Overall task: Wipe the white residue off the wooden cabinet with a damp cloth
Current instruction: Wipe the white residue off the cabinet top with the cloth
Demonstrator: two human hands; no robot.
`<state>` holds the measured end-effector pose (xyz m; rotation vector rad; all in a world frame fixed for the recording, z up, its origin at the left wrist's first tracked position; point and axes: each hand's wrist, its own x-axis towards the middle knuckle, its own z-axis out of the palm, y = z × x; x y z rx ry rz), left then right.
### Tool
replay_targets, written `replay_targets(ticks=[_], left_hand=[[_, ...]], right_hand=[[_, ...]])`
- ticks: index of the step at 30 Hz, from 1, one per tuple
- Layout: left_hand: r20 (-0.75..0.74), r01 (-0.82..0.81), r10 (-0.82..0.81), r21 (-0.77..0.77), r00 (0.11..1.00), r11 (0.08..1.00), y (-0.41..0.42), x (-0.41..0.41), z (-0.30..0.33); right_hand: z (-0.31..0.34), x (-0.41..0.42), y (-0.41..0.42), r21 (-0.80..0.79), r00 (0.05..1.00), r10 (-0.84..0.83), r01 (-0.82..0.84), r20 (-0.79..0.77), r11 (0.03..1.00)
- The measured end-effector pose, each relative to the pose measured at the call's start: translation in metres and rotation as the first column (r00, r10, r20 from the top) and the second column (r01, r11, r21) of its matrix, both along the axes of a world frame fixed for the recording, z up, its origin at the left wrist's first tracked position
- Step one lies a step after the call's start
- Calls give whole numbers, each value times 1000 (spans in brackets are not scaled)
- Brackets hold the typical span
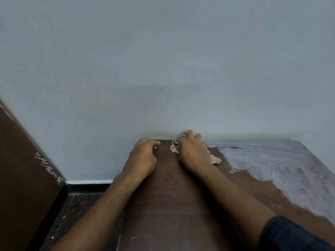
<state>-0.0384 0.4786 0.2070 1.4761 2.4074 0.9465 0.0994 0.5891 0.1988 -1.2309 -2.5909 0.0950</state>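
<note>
Right hand (193,151) lies palm-down on the cloth (214,159), fingers curled over the bunched fabric and gripping it, fingertips at the far edge of the top where it meets the wall. Cloth is a crumpled beige rag, mostly hidden under the hand; one wad sticks out on the left side of the knuckles, another flap pokes out to the right, just beside the wrist. Left hand (143,156) rests on the far left corner of the wooden cabinet (172,205), fingers curled into a loose fist, holding nothing, knuckles down on the wood, close beside the right hand but not touching it or the cloth. Both forearms stretch forward across the cabinet top; a dark sleeve (290,236) shows at the lower right. White residue (272,163) covers the right part of the top as a streaky, chalky film; its ragged edge starts just right of the cloth and runs diagonally toward the near right. The strip under and between the arms shows bare brown wood with a few pale specks. Plain grey-blue wall (163,69) behind. Dark brown panel (23,178) at left with white scuffs along its edge. Dark speckled floor (76,214) below left. No readable writing or labels visible.
</note>
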Motion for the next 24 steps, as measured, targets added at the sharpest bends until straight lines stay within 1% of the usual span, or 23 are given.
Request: replay_targets(ticks=[3,5,6,7,11,13,15,18,20,22,24], left_hand=[[-45,84,-85,-31,995,996,17,18,3],[-93,99,-102,-36,990,994,23,25,4],[-109,101,-104,-32,989,994,25,27,5],[-119,104,-106,-27,987,994,25,28,6],[-163,144,-139,21,977,989,20,30,11],[-168,150,-137,66,976,987,17,31,10],[-152,151,-140,65,978,986,19,35,8],[-103,160,-158,10,982,987,27,44,6],[-79,182,-181,2,980,983,32,51,6],[-72,185,-184,9,980,983,33,57,7],[-78,181,-179,18,981,983,34,61,9]], right_hand=[[1,29,18,5,990,-134,134,34,991],[2,23,16,28,976,-214,213,44,977],[3,15,11,33,973,-223,222,50,975],[4,5,5,33,978,-200,198,54,980],[-1,-22,-8,32,1000,-8,7,12,999],[-4,-10,-1,28,999,42,-42,-10,999],[-6,17,14,23,999,43,-42,-27,999],[-8,68,47,25,996,-80,81,-46,996],[-7,88,61,9,984,-175,175,-30,984],[-5,86,58,9,973,-231,231,-11,973],[-1,72,41,22,973,-232,232,-20,972]])
